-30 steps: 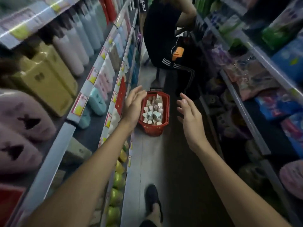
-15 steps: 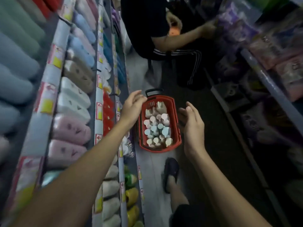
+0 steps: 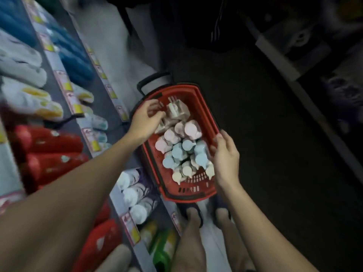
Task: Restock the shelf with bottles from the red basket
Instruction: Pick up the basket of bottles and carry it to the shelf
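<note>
The red basket [image 3: 188, 195] stands on the aisle floor just ahead of my feet. It holds several upright pump bottles [image 3: 178, 152] in pink, pale blue and cream, with beige ones [image 3: 176, 110] at the far end. My left hand [image 3: 145, 117] reaches over the far left rim with its fingers curled and fingertips at a beige bottle, nothing lifted. My right hand [image 3: 225, 156] rests at the right rim, fingers spread against the pale blue bottles. The shelf [image 3: 92, 134] runs along my left side.
The left shelves hold red bottles [image 3: 49, 146], white ones [image 3: 133, 195] and blue packs [image 3: 76, 61]. The basket's black handle [image 3: 151, 81] sticks out at its far end. A person in dark clothes [image 3: 196, 26] stands beyond. Dark shelving [image 3: 284, 61] lines the right side.
I have stepped up to the basket and looked down. Both hands dropped from above it to its rim, the left one in among the far bottles.
</note>
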Available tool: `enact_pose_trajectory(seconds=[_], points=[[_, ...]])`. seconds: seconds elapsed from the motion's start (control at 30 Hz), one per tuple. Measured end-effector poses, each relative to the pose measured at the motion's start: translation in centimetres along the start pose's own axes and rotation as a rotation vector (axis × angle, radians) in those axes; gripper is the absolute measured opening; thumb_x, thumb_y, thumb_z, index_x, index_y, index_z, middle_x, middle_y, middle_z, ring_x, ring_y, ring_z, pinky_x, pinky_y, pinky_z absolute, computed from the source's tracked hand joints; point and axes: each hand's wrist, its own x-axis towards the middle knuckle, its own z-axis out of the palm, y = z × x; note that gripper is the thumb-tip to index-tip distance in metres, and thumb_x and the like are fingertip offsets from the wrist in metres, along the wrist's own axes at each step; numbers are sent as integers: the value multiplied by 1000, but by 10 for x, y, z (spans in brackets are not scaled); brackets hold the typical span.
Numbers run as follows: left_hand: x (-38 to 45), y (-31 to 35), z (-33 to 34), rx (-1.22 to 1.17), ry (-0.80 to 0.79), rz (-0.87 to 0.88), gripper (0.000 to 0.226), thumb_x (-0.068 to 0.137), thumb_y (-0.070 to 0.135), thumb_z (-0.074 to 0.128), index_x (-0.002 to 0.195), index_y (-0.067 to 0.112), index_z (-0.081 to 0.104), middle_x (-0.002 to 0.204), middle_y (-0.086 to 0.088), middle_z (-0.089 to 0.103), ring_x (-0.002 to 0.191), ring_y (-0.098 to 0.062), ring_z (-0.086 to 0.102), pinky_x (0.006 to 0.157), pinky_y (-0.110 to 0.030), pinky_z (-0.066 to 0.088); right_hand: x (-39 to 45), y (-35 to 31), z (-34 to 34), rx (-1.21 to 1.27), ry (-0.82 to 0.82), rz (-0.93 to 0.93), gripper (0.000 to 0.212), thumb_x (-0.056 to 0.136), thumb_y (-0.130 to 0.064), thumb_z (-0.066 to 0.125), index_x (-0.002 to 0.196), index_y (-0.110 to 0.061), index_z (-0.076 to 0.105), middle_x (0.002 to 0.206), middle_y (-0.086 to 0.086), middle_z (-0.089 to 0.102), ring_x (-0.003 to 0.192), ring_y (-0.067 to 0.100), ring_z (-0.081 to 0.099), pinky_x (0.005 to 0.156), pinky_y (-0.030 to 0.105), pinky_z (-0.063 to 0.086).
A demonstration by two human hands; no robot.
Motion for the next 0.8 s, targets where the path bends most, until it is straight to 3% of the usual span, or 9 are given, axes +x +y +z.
enact_pose_trajectory(seconds=[0.07,0.17,0.27,0.33,0.43,0.53,0.63,0.73,0.8], points=[[36,-16,5,14,-9,-10,49,96,21,66,143,21,52,136,2,59,127,-16,55,110,-33,44,16,30,6,-21,90,55,34,86,-57,55,118,-52,64,132,-5,68,125,17,63,111,48,48],[81,-35,9,111,-25,51,50,96,22,66,144,21,51,142,1,56,128,-9,51,107,-26,40,24,75,12,-49,228,142,36,97,-44,56,133,-37,59,129,-6,66,121,19,64,108,49,50],[119,-49,12,214,-24,108,51,95,23,65,144,21,51,140,5,58,122,-4,51,103,-22,38,26,124,13,-134,410,217,54,93,-48,57,142,-26,55,133,0,64,122,24,63,107,51,50],[142,-60,15,263,7,131,54,91,23,65,144,20,52,138,2,61,122,-11,57,106,-30,46,26,147,15,-183,597,270,65,86,-51,61,142,-19,53,138,10,57,128,34,57,110,54,45],[171,-72,19,401,-2,147,66,86,29,64,149,20,46,148,-6,52,136,-24,50,115,-44,42,25,171,17,-210,764,477,65,93,-31,70,146,-4,44,147,27,41,139,44,38,112,50,35],[190,-84,25,561,-29,133,77,86,33,66,156,22,35,157,-9,44,145,-32,40,121,-51,32,29,190,18,-84,744,516,43,100,-24,62,137,-3,56,126,23,62,124,43,56,98,44,45],[201,-98,29,738,52,236,72,85,29,58,153,21,36,143,-20,54,130,-45,51,112,-59,38,39,191,15,-116,719,403,27,103,-8,51,126,1,63,97,12,63,97,35,64,81,29,40],[202,-107,27,833,150,289,65,81,25,51,145,21,40,128,-21,61,113,-48,60,100,-60,47,56,175,0,-170,730,282,26,103,-3,50,124,-3,65,93,8,62,92,32,63,75,24,38],[195,-113,29,836,201,228,62,84,21,53,144,19,38,128,-25,60,112,-50,60,102,-59,45,83,163,-16,-196,712,207,28,102,-8,49,125,-8,66,98,5,65,96,30,65,78,24,41]])
